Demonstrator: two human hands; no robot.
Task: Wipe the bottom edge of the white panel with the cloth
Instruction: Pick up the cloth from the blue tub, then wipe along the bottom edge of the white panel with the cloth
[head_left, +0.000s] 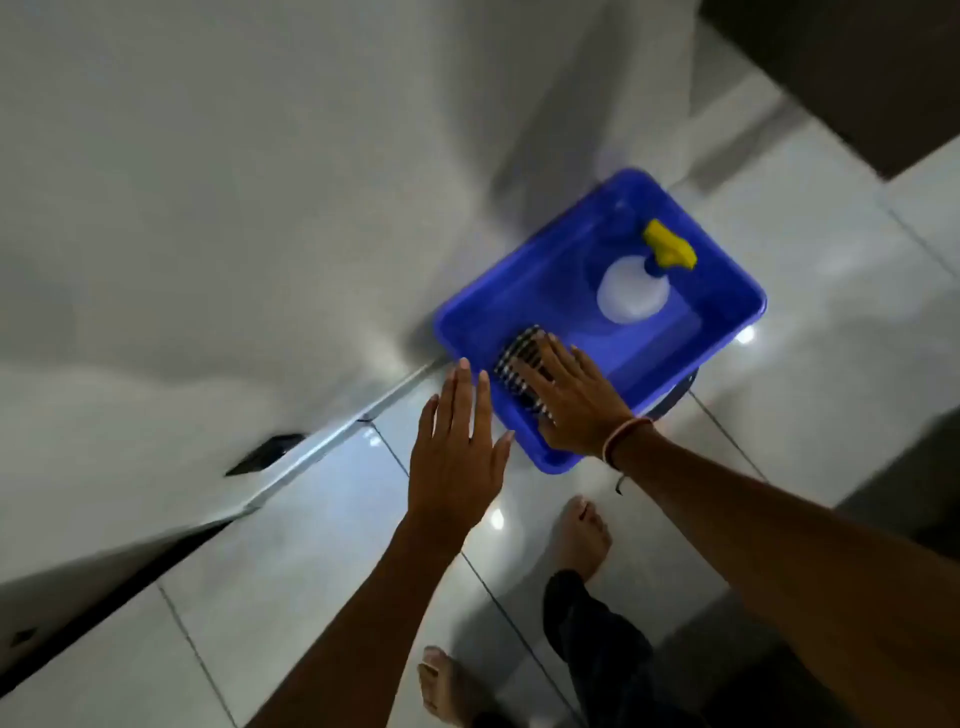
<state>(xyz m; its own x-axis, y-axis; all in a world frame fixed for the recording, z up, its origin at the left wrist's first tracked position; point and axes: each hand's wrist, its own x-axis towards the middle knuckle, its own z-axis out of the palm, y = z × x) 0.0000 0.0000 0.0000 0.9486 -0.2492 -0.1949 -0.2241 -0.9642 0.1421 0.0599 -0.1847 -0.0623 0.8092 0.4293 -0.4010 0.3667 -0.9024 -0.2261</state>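
A checked black-and-white cloth (519, 358) lies in the near corner of a blue plastic tub (727, 291) on the floor. My right hand (576, 400) rests flat on top of the cloth, fingers spread, not closed around it. My left hand (457, 447) hovers open just left of the tub, fingers straight and holding nothing. The white panel (208, 208) fills the left and upper view; its bottom edge (291, 467) runs diagonally just above the tiled floor, left of both hands.
A white spray bottle (631, 293) with a yellow trigger head (667, 244) lies in the tub. My bare feet (584, 535) stand on glossy white floor tiles (779, 415). A dark cabinet (857, 67) stands at the top right.
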